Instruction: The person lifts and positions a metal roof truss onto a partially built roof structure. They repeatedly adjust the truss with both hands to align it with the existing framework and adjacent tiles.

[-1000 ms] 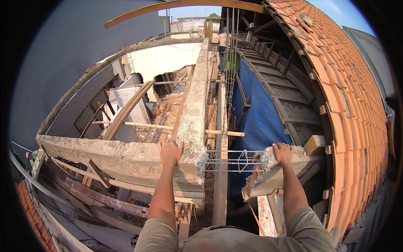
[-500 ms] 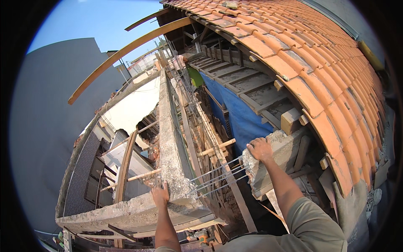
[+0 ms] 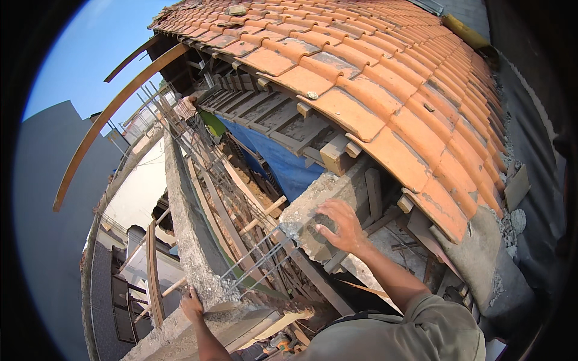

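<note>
On the left, my left hand (image 3: 191, 305) rests on the rough top of a concrete beam (image 3: 183, 231) near its broken corner, fingers laid against the surface without wrapping round it. My right hand (image 3: 342, 227) is over the face of a broken concrete stub (image 3: 307, 207), fingers and thumb apart, holding nothing; whether it touches the stub I cannot tell. Several bare steel rebars (image 3: 256, 262) span the gap between beam and stub. An orange and grey power tool (image 3: 282, 344) shows at the lower edge, below the beam.
Orange roof tiles (image 3: 385, 114) slope up at the right, over timber rafter ends (image 3: 337, 153). A blue tarp (image 3: 265, 150) hangs beneath. Wooden planks (image 3: 226, 210) and a deep drop lie between the beams. Far off, another person (image 3: 185, 107) is partly visible.
My view has swung to the right, so the scene sits further left. My right hand has shifted from the stub's top edge to over its face, thumb now spread. The left stays on the beam.
</note>
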`<move>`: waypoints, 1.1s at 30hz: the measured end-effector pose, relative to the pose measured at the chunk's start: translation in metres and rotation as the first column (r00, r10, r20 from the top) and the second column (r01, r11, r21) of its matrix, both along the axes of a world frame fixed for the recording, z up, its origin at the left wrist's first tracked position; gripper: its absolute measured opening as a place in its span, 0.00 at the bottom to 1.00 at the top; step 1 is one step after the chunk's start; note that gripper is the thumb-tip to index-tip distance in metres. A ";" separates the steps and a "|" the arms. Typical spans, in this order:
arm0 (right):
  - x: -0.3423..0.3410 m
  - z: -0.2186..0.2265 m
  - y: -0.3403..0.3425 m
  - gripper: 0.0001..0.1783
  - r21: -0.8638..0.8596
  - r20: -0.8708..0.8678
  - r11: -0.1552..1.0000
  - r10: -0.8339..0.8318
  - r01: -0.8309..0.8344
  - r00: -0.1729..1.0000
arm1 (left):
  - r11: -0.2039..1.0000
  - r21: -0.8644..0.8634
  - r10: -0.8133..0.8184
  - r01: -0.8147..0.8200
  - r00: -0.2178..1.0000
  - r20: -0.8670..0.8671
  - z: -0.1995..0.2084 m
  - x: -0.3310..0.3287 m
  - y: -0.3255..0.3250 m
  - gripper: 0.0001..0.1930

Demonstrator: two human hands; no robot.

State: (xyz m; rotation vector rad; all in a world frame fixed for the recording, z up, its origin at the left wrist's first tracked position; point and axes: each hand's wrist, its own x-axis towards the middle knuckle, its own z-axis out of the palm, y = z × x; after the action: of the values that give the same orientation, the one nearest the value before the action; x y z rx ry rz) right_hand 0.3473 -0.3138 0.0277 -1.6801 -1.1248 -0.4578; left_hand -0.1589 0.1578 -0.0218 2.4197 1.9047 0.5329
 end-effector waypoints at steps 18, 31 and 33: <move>0.038 -0.031 -0.314 0.65 -0.509 -0.015 0.571 -0.754 0.644 0.657 | 0.998 0.058 0.041 -0.037 0.997 -0.069 0.005 0.040 0.003 0.36; 0.012 -0.024 -0.306 0.52 -0.395 0.255 0.549 -0.705 0.737 0.662 | 0.997 0.049 0.060 -0.057 0.996 -0.067 0.026 0.074 -0.010 0.34; 0.011 -0.024 -0.306 0.51 -0.387 0.264 0.547 -0.705 0.742 0.658 | 0.997 0.049 0.056 -0.053 0.996 -0.066 0.027 0.073 -0.009 0.34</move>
State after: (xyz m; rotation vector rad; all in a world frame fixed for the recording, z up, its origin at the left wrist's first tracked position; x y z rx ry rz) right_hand 0.3586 -0.6195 0.0036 -2.5911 -0.5296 -0.8238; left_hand -0.0858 0.1491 0.0047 2.4514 2.0121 0.5104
